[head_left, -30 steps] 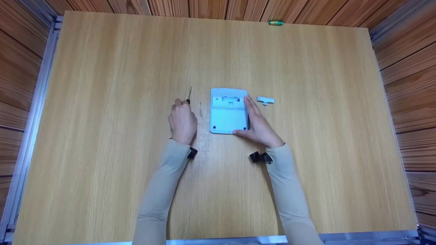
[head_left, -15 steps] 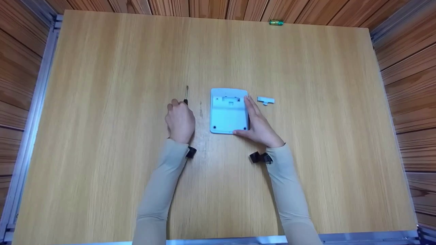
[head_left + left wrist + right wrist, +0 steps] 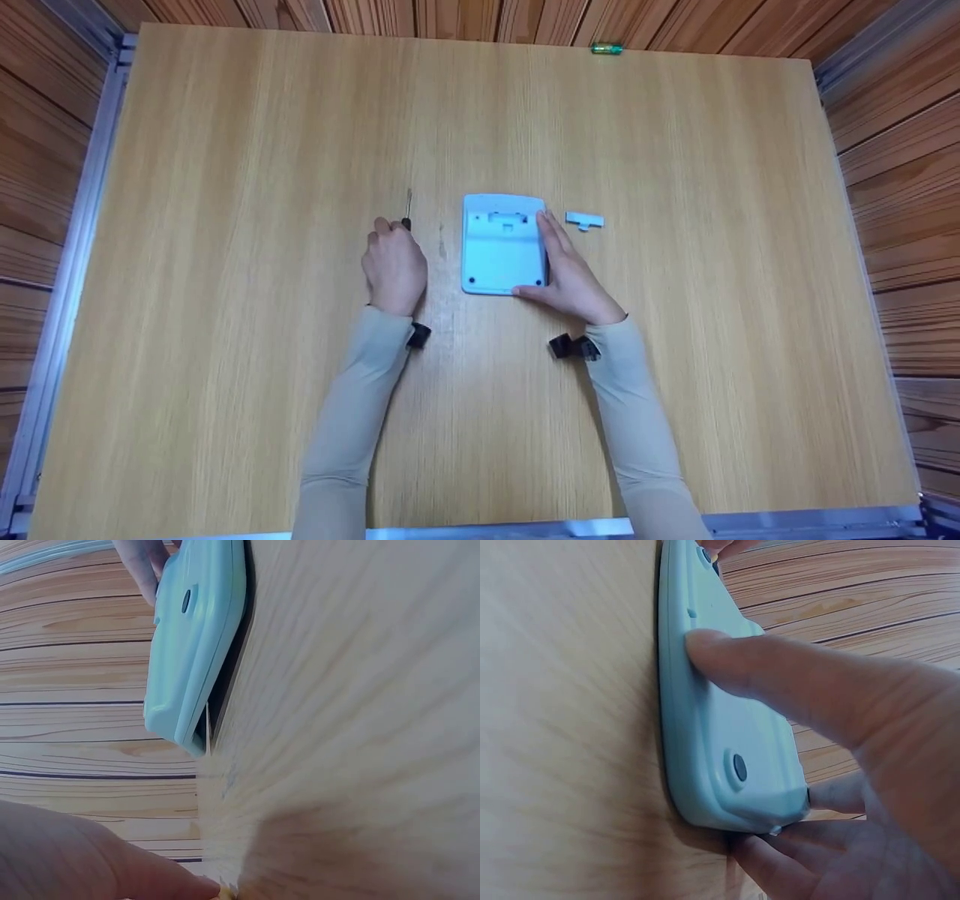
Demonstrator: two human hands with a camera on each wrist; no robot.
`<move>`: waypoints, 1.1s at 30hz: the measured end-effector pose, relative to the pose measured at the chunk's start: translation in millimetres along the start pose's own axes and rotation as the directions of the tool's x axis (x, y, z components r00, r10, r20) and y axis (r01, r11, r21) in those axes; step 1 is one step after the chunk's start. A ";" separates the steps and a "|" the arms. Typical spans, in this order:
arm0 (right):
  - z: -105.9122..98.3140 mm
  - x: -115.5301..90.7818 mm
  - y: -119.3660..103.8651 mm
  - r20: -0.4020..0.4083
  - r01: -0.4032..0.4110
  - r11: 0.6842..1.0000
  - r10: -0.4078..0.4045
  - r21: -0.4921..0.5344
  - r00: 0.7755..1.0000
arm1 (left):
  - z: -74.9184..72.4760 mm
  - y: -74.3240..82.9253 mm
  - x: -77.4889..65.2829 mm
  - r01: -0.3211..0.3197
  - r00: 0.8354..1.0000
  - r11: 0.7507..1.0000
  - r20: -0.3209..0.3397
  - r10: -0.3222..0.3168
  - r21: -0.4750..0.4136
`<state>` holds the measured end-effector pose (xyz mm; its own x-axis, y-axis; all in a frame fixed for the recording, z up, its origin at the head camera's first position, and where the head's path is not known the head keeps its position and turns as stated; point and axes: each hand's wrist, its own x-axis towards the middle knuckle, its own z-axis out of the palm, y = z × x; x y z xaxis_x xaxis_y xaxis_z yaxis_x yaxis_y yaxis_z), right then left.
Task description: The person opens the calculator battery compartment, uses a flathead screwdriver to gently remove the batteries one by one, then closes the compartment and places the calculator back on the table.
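A light blue calculator (image 3: 502,259) lies face down in the middle of the table, its battery compartment (image 3: 508,219) uncovered. My right hand (image 3: 574,281) grips its right side, the thumb (image 3: 727,660) on the near edge and the fingers (image 3: 780,862) along the side. To the left, my left hand (image 3: 395,266) is curled round a small screwdriver (image 3: 408,206) whose metal shaft points away from me, apart from the calculator. Most of the screwdriver's handle is hidden in the fist. A light blue battery cover (image 3: 584,220) with a tab lies just right of the right fingers.
A green battery (image 3: 607,49) lies at the table's far edge. Wooden plank walls (image 3: 900,210) and metal rails (image 3: 75,247) border the wooden table (image 3: 247,187). Each wrist carries a small black camera (image 3: 562,346).
My left hand has shifted slightly left, away from the calculator, and the screwdriver has moved left with it. The right hand and the calculator stay in place.
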<state>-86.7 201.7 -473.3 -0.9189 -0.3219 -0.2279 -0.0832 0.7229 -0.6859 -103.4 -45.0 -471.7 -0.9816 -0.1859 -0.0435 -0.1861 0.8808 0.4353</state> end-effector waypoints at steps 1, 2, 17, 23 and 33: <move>-0.2 0.2 -0.1 -0.001 0.001 1.000 -0.001 0.002 1.000 | -0.3 0.0 0.0 -0.001 1.000 1.000 0.000 0.001 0.001; -0.3 0.4 -0.1 -0.002 0.005 1.000 -0.005 0.001 1.000 | -0.7 0.1 -0.1 0.000 1.000 1.000 0.000 0.000 0.002; -1.2 1.3 0.1 0.002 0.005 1.000 -0.005 -0.007 1.000 | -2.6 10.9 -5.1 -0.165 0.986 0.974 -0.053 0.158 -0.157; -0.4 1.4 0.0 0.004 0.002 1.000 -0.002 -0.008 1.000 | 0.8 16.8 -6.6 -0.197 0.976 0.940 0.039 0.216 -0.280; -0.6 1.1 0.0 0.009 0.003 1.000 -0.003 -0.019 1.000 | 3.1 20.0 -7.5 -0.181 0.924 0.919 0.259 0.281 -0.351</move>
<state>-87.9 201.8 -473.2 -0.9151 -0.3296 -0.2323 -0.0931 0.7333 -0.6735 -99.8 -24.7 -465.4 -0.9705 0.1884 -0.1506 0.0218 0.6903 0.7232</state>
